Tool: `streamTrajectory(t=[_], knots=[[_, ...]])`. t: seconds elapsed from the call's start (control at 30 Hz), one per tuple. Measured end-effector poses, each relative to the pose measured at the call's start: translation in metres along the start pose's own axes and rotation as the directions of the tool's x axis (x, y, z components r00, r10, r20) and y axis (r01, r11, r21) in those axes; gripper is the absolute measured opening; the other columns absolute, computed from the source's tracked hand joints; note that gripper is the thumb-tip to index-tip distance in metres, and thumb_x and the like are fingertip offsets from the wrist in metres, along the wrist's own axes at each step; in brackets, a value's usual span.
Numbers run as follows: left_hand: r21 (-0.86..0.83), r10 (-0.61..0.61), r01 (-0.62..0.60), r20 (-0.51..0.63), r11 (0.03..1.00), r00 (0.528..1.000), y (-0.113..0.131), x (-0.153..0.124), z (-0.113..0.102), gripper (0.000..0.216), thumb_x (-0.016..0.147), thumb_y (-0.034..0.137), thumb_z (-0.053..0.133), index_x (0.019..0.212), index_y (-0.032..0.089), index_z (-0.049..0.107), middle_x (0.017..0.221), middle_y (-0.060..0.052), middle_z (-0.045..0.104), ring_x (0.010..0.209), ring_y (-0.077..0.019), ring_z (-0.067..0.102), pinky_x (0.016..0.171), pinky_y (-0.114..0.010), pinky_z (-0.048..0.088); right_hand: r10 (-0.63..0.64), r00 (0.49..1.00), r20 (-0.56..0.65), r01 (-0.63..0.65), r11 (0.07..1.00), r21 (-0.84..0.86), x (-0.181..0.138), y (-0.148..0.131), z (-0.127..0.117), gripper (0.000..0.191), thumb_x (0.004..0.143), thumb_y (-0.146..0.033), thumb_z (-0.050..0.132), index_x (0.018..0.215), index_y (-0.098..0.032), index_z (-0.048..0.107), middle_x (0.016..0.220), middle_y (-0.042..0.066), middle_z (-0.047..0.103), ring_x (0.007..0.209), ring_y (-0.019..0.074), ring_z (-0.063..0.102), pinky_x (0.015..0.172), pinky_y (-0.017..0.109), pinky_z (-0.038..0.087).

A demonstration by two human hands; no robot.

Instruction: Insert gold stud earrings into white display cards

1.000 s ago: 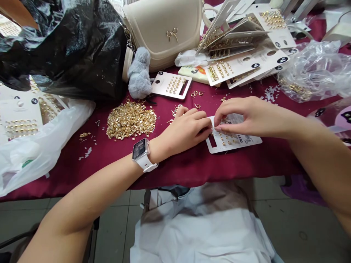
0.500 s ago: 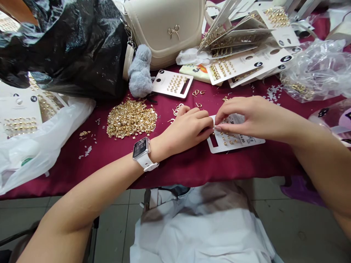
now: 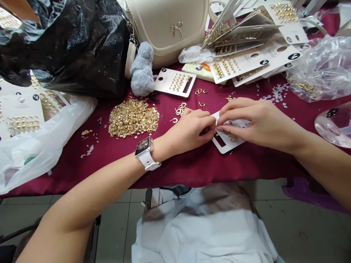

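Note:
My left hand [image 3: 189, 129], with a white-strapped watch [image 3: 148, 154] on its wrist, has its fingers curled and closed at the left edge of a white earring card [image 3: 226, 146]. My right hand [image 3: 256, 118] meets it there, thumb and fingertips pinched together over the card. Whatever small piece lies between the right fingertips is hidden. Small gold earrings show on the card, partly covered by the right hand. Several loose gold hoop earrings [image 3: 181, 108] lie just beyond my left hand. A heap of tiny gold pieces [image 3: 133, 118] sits to its left.
Behind stand a cream handbag [image 3: 167, 33] with a grey plush charm [image 3: 142, 69] and a black plastic bag [image 3: 82, 47]. Another earring card [image 3: 175, 82] lies before the handbag. Stacked earring cards [image 3: 246, 62], a clear bag [image 3: 312, 69] and small clear bits [image 3: 278, 93] are at right.
The card has turned and tilted a little under my hands. My right hand has closed in over it, covering more of its surface. The view has shifted slightly.

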State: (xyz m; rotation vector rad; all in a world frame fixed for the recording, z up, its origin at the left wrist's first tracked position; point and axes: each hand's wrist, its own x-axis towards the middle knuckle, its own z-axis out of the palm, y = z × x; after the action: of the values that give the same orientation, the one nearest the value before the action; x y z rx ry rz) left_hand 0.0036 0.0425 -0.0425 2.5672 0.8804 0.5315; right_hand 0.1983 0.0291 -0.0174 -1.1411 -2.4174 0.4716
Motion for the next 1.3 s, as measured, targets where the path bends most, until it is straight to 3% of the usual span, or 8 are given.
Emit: streamTrajectory(t=[0.33, 0.6, 0.93, 1.3], knots=[[-0.168, 0.110, -0.135, -0.147, 0.977, 0.983, -0.0029, -0.0014, 0.0026, 0.020, 0.083, 0.011, 0.056, 0.063, 0.013, 0.054, 0.060, 0.003, 0.049, 0.059, -0.0073, 0.044, 0.058, -0.019, 0.035, 0.022, 1.000, 0.001, -0.022, 0.985, 0.173, 0.0013, 0.0052, 0.0025, 0.015, 0.081, -0.031, 0.063, 0.076, -0.019, 0.072, 0.088, 0.005, 0.068, 0.083, 0.0186, 0.063, 0.080, 0.031, 0.048], [-0.196, 0.119, -0.148, -0.151, 0.969, 0.981, -0.0021, 0.0000, 0.0014, 0.023, 0.080, 0.008, 0.059, 0.060, 0.014, 0.050, 0.057, 0.005, 0.046, 0.057, -0.0062, 0.043, 0.057, -0.017, 0.033, 0.014, 1.000, 0.027, -0.019, 0.979, 0.202, 0.0047, 0.0057, 0.0019, 0.016, 0.079, -0.029, 0.063, 0.073, -0.017, 0.072, 0.086, 0.006, 0.069, 0.081, 0.0181, 0.063, 0.079, 0.032, 0.048], [-0.134, 0.094, -0.111, -0.133, 0.985, 0.987, 0.0001, -0.0026, 0.0007, 0.017, 0.082, 0.011, 0.058, 0.065, 0.013, 0.055, 0.062, 0.003, 0.048, 0.059, -0.0073, 0.043, 0.057, -0.018, 0.035, 0.143, 0.985, 0.097, -0.165, 0.949, 0.269, 0.0080, 0.0049, -0.0016, 0.013, 0.074, -0.030, 0.066, 0.071, -0.020, 0.073, 0.088, 0.003, 0.068, 0.078, 0.0178, 0.061, 0.078, 0.033, 0.046], [-0.198, 0.037, -0.058, -0.109, 0.978, 0.993, 0.0041, -0.0049, -0.0011, 0.019, 0.080, 0.008, 0.061, 0.064, 0.014, 0.053, 0.061, 0.005, 0.045, 0.059, -0.0067, 0.042, 0.058, -0.017, 0.034, 0.038, 0.997, 0.067, -0.055, 0.956, 0.287, 0.0029, 0.0063, 0.0014, 0.011, 0.078, -0.028, 0.064, 0.071, -0.021, 0.070, 0.087, 0.002, 0.068, 0.077, 0.0164, 0.062, 0.077, 0.031, 0.047]])
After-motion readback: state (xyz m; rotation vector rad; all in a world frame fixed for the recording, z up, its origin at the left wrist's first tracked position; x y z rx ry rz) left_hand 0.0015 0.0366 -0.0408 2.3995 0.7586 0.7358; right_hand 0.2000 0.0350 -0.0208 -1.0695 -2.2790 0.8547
